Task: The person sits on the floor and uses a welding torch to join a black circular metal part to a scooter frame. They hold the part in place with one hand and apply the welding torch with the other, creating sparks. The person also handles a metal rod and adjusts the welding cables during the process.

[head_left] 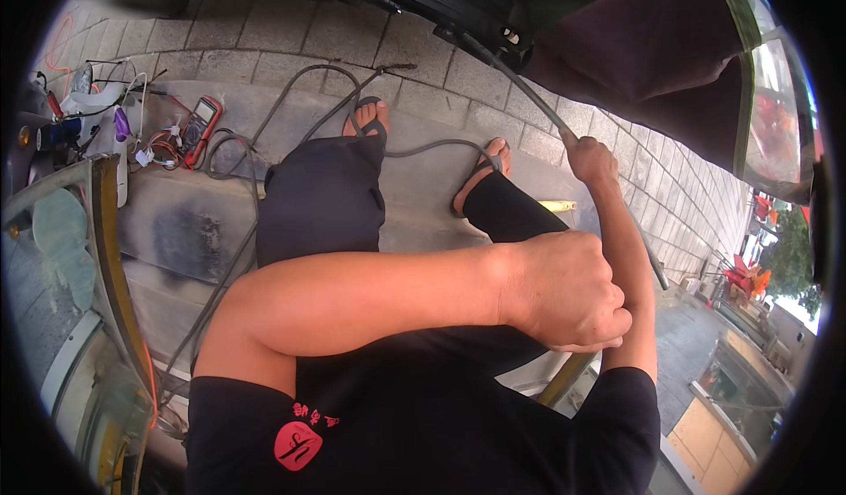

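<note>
My right hand (pixel 591 159) is wrapped round a long thin grey rod (pixel 520 83). The rod slants from the dark vehicle-like body at the top down past my right forearm, its lower end showing beyond that arm. My left arm crosses in front of my body, and my left hand (pixel 573 288) is closed in a fist over my right forearm, near the elbow. Its back faces up, so whatever its curled fingers hold, if anything, is hidden. Below and beyond the arms are my legs in dark trousers and my feet in dark sandals.
A grey cable (pixel 308 72) loops over the stone step around my feet. At the left lie a red multimeter (pixel 204 130), tangled wires and a purple item (pixel 122 123). A framed glass panel (pixel 66 257) stands lower left. Dark fabric (pixel 643 63) hangs at upper right.
</note>
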Tool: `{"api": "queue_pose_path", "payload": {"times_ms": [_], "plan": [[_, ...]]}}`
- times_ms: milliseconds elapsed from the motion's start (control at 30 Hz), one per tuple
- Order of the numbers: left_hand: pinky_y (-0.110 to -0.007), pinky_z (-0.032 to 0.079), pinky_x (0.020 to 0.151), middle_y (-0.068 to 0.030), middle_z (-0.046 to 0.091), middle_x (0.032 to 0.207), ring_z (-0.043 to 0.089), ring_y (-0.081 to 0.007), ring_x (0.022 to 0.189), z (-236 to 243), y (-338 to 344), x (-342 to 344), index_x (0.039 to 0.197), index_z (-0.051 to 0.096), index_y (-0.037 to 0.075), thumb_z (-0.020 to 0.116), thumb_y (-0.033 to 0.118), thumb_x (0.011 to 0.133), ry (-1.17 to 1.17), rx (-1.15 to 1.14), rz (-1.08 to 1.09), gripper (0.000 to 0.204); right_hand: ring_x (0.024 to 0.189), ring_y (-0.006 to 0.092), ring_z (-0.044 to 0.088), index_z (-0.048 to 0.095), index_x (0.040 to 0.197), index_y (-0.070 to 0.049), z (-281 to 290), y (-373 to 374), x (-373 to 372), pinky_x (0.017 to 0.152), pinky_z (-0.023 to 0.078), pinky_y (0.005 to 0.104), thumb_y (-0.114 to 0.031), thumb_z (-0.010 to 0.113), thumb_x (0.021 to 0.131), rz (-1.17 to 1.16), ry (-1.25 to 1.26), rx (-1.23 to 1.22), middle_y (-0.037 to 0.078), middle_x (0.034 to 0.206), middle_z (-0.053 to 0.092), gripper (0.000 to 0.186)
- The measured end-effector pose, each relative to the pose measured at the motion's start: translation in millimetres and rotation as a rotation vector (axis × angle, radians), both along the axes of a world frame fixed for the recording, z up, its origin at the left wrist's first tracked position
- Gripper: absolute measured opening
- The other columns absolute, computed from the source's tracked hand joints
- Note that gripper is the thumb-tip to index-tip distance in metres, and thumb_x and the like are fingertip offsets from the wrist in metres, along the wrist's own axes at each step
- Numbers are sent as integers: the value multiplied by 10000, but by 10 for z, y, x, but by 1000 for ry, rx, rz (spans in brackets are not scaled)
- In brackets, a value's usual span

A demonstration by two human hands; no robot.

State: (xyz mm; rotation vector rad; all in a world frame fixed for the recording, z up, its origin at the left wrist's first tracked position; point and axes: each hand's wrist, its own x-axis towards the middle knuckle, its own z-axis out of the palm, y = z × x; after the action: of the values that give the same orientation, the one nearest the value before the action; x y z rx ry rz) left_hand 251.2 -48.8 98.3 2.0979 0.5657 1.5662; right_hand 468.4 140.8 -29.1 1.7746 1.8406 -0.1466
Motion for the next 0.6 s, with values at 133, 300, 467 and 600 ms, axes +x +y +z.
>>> {"api": "queue_pose_path", "payload": {"times_ms": [133,300,467,600], "plan": [[-349,436,463,7,526,573,602,-194,513,92,-66,33,685,523,136,740,307,898,-26,25,-54,349,1139,448,702,763,1106,39,180,-49,-129,993,526,532,-703,406,1042,21,77,-17,308,1130,741,826],[-359,456,451,-7,526,579,614,-201,516,149,-40,-84,684,522,121,747,293,905,-38,54,-64,359,803,351,760,647,1243,111,455,-276,-697,636,626,485,-556,464,1093,-417,408,-374,263,1027,730,707],[-387,473,462,-19,545,591,623,-227,521,186,-4,-158,691,532,111,746,304,911,-110,80,-26,363,493,138,437,635,1238,23,533,-913,-975,430,401,337,-455,472,1122,-753,794,-461,28,702,524,518],[-396,500,472,-27,599,575,663,-262,540,199,-6,-198,678,564,123,714,356,926,-58,58,3,373,486,156,453,623,1183,8,-110,-1425,-1078,428,407,343,-410,484,1114,-893,1022,-257,58,746,532,445]]}}
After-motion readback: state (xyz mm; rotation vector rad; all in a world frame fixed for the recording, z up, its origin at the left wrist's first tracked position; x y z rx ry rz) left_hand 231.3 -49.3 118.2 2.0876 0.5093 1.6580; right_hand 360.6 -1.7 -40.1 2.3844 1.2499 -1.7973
